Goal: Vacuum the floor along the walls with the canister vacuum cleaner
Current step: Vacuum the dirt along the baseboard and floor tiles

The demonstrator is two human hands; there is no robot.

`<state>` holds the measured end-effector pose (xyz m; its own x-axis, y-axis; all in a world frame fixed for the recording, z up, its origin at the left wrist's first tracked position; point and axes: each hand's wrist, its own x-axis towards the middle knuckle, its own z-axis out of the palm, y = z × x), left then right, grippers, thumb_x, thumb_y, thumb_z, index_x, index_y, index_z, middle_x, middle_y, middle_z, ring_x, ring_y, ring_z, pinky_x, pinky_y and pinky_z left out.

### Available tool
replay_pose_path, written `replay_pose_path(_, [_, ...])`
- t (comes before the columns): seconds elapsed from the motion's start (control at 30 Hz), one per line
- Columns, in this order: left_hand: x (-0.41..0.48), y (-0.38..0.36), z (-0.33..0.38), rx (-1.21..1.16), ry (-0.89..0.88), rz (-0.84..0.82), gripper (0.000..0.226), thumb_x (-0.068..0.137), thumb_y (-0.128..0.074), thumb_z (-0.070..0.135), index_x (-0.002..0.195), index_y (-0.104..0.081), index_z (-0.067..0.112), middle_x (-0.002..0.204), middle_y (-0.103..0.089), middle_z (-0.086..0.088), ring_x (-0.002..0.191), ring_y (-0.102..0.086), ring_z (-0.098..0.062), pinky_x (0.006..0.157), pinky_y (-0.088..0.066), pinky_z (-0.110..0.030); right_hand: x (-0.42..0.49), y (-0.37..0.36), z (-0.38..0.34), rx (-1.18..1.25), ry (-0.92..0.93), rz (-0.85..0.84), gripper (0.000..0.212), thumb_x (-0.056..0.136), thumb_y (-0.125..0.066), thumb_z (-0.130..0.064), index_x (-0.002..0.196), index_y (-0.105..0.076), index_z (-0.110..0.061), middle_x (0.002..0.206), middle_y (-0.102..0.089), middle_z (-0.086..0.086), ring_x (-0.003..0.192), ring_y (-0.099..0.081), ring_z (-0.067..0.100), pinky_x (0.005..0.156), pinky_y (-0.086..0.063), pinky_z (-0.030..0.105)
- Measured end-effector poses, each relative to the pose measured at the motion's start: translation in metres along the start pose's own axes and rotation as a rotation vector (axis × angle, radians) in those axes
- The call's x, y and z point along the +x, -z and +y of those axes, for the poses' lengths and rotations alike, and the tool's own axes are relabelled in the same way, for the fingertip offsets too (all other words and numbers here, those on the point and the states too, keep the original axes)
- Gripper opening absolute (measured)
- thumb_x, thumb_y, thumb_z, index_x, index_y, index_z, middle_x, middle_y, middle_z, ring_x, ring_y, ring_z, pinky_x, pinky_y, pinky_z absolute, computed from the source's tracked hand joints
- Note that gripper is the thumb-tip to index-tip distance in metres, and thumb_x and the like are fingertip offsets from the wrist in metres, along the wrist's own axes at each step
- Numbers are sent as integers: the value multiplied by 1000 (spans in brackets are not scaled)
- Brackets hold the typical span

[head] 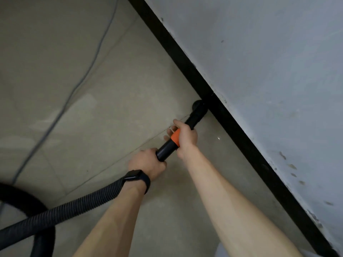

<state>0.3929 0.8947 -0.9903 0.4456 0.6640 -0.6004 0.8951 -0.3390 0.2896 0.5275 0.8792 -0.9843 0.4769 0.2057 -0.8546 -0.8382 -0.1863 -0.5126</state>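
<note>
A black vacuum wand (194, 118) with an orange collar (176, 137) points down at the floor. Its black nozzle (199, 106) touches the black baseboard (187, 66) where the beige tiled floor (92, 117) meets the grey wall (269, 62). My right hand (182, 135) grips the wand at the orange collar. My left hand (148, 163), with a dark watch on the wrist, grips the wand's rear end. A ribbed black hose (74, 205) runs from there to the lower left and loops at the frame's edge.
A thin grey cable (81, 78) trails across the floor tiles at the left, from the top to the left edge. The wall carries dark scuffs and stains low down. Open floor lies left of the wand.
</note>
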Motion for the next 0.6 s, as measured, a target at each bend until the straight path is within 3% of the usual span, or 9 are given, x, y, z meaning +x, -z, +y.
replay_pose_path(0.07, [-28,12,20,17,-2,-37,22,74,-55,41,93,-58,30,74,-60,4,70,-61,-25,56,-41,-28,-33,17,-2,-4,-97,-39,17,87,-77,-11,96,-62,-10,68,-64,6,54,-67,21,60,-60,38])
replay_pose_path(0.17, [-82,36,42,-7,-44,-158,23,71,-53,39,92,-54,29,87,-68,-2,81,-66,-29,60,-42,-28,-90,36,-12,36,-181,86,29,90,-72,-12,73,-49,-15,54,-47,3,39,-47,17,45,-44,26])
replay_pose_path(0.27, [-152,74,49,-75,-107,-239,33,67,-56,49,95,-45,35,77,-62,5,74,-64,-27,57,-41,-28,-151,55,-44,-8,-196,183,31,89,-68,-8,71,-44,-17,51,-43,0,37,-41,15,46,-40,24])
replay_pose_path(0.37, [-232,122,47,-116,-96,-242,54,57,-56,75,95,-43,40,67,-54,11,62,-55,-19,56,-41,-28,-219,67,-89,-71,-209,161,30,85,-68,-5,72,-44,-18,48,-44,-4,35,-42,12,45,-41,24])
replay_pose_path(0.43, [-285,152,37,-62,-83,-256,58,54,-54,81,93,-47,38,68,-58,12,62,-57,-14,54,-43,-27,-267,66,-125,-111,-203,123,28,84,-68,-5,72,-46,-19,51,-46,-4,37,-44,12,47,-43,25])
replay_pose_path(0.53, [-363,197,10,-18,4,-249,42,62,-52,63,90,-51,33,75,-61,10,74,-66,-16,63,-51,-29,-336,48,-185,-180,-127,76,27,82,-66,-2,72,-47,-18,51,-46,-3,39,-42,13,48,-43,26])
replay_pose_path(0.6, [-410,228,-2,-27,49,-163,35,63,-51,53,90,-52,31,73,-56,13,77,-66,-15,62,-46,-27,-384,29,-222,-244,-77,20,25,80,-65,-1,72,-47,-16,53,-47,-2,40,-42,15,49,-43,28])
